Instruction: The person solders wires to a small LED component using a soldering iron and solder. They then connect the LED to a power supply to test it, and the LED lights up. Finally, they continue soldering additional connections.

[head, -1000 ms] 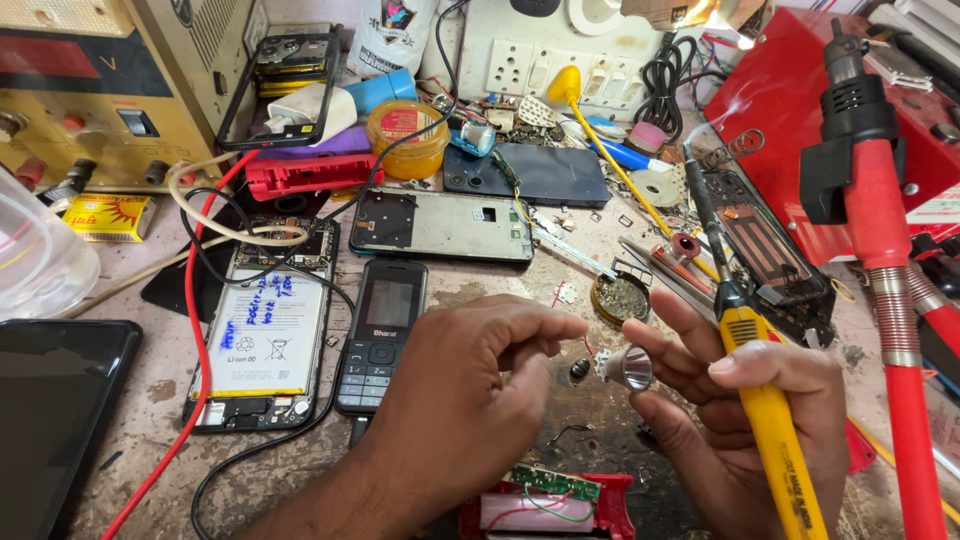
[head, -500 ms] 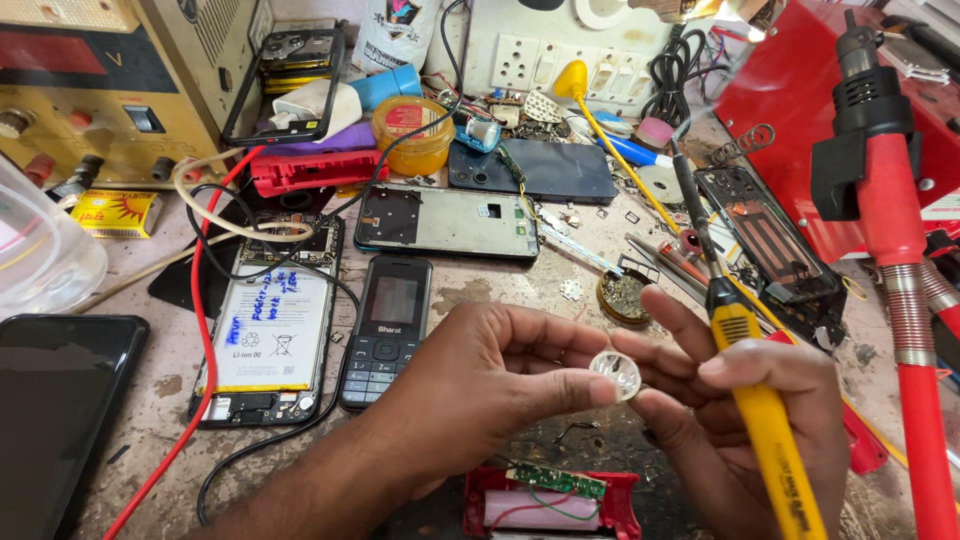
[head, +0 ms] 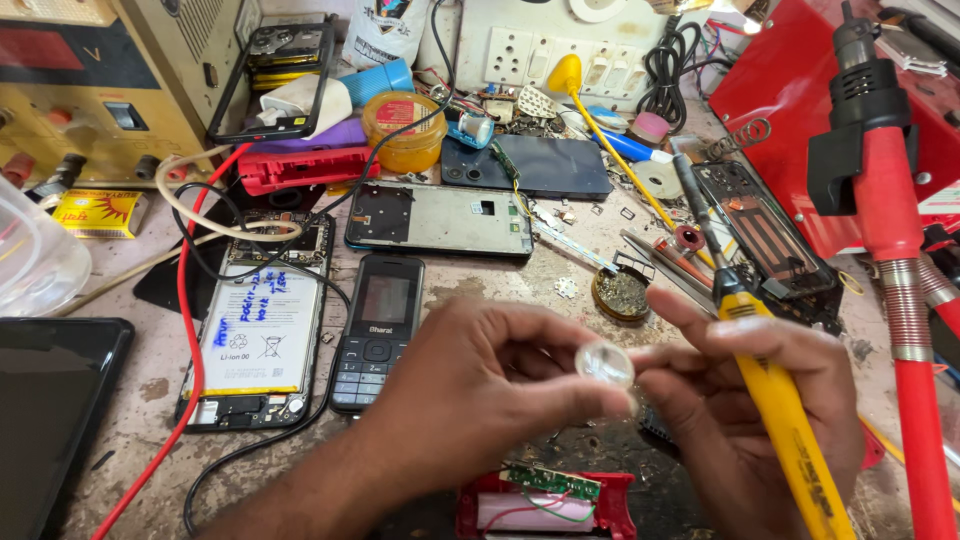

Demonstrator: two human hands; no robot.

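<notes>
The small round clear lens [head: 604, 363] sits between both hands above the worktop [head: 150, 390], its flat face toward the camera. The left hand [head: 480, 390] comes from below with a narrow fingertip grip on its rim. The right hand [head: 750, 400] touches its other side while holding a yellow soldering iron [head: 780, 420] pointing away, near a round tin [head: 621, 293] of dark residue.

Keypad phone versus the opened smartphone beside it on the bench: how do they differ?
The keypad phone is narrow, closed, with buttons showing; the opened smartphone is wider, its back off, white battery exposed. A red wire runs alongside the smartphone, not the keypad phone. Both lie flat.
</notes>
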